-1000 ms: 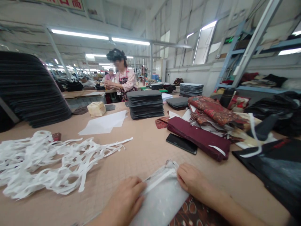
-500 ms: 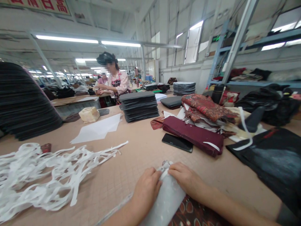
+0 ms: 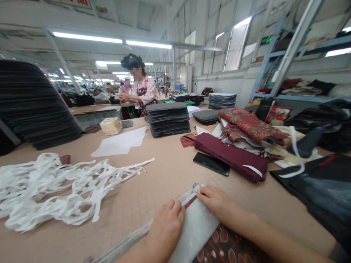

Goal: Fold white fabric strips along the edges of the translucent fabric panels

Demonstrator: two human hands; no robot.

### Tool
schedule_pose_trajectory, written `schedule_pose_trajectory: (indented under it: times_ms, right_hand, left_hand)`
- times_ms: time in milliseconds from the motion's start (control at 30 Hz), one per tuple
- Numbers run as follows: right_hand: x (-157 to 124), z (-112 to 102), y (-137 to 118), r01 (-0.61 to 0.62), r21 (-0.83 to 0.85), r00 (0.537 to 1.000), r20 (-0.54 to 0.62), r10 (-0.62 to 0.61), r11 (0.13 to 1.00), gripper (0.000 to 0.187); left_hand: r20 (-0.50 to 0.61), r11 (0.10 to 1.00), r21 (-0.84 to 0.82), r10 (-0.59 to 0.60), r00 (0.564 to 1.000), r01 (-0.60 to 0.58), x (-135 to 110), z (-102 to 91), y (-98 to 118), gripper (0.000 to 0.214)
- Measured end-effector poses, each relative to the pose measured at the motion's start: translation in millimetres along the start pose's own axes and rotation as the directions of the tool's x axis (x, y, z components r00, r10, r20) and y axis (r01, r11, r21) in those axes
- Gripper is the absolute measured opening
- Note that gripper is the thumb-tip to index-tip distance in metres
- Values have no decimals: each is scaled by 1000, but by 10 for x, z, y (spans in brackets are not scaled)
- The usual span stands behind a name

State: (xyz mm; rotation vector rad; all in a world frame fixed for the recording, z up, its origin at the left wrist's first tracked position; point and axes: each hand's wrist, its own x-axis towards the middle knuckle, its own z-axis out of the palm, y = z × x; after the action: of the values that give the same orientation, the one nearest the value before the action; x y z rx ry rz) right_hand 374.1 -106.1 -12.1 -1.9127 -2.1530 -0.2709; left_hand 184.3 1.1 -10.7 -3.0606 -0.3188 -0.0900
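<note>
A piece of cloth with a pale grey-white backing (image 3: 192, 228) lies before me on the table, its patterned dark red-brown side (image 3: 223, 244) showing at the lower right. My left hand (image 3: 170, 221) is closed on its left edge, fingers curled down. With thumb and fingers together, my right hand (image 3: 212, 199) pinches the far end of the cloth. A thin dark red band shows between the two hands. Along the left edge runs a long translucent strip (image 3: 128, 239), whose kind I cannot make out. My palms are turned away and hidden.
White fabric strips (image 3: 63, 193) lie tangled at left. Beyond are a phone (image 3: 211, 164), folded maroon cloth (image 3: 230, 155), patterned cloth (image 3: 249, 122), white paper (image 3: 120, 141), a pale block (image 3: 111, 126) and dark stacked sheets (image 3: 168, 120). A co-worker (image 3: 142, 91) stands behind.
My left hand has slid down the cloth edge toward me, away from my right hand, uncovering the dark red band. The right hand stays at the far end. The view has turned slightly left.
</note>
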Motion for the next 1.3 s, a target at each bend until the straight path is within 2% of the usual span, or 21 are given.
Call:
schedule_pose_trajectory:
  times_ms: [167,300,400,533,600,700,800,900,1000,1100,1233,1300]
  right_hand:
    - [-12,29,6,36,-24,999,-39,-37,999,25]
    - [-21,43,43,79,-27,995,-55,-80,997,32]
    - [35,38,72,136,-89,990,-17,-138,987,32]
    - [327,-37,-98,223,-158,975,62,-215,962,30]
    - [529,-89,-356,269,-70,961,92,-262,961,29]
    - [784,-98,-887,351,176,916,139,-376,920,24]
    - [915,50,-1365,423,310,874,108,-473,852,19]
    - [923,275,-1607,543,247,827,9,-562,803,13]
    - [845,402,-1581,647,137,760,-45,-648,750,15]
    - [735,393,-1384,687,88,727,-91,-681,722,25]
    - [672,325,-1145,694,59,714,-189,-674,718,36]
    - [722,295,-1136,666,90,745,-144,-652,741,31]
  left_hand:
    - [-76,995,-73,-71,995,66,-738,31,-243,33]
    - [-84,969,-168,-195,977,179,-1395,-73,-417,41]
    - [-93,938,-231,-284,954,257,-1690,-158,-492,37]
    - [-23,896,-252,-382,924,364,-1759,-217,-522,24]
    - [2,895,-226,-393,919,384,-1730,-231,-517,21]
    - [-37,923,-152,-364,931,355,-1704,-228,-482,16]
    - [-126,959,-58,-284,950,279,-1726,-202,-419,15]
    - [-194,968,27,-240,951,249,-1773,-177,-357,18]
    - [-181,964,39,-254,950,265,-1846,-184,-326,18]
    - [-135,960,22,-273,952,279,-1952,-238,-320,19]
    - [-131,955,-6,-294,947,296,-2097,-332,-305,23]
    - [-155,947,-22,-318,935,319,-2148,-351,-295,25]
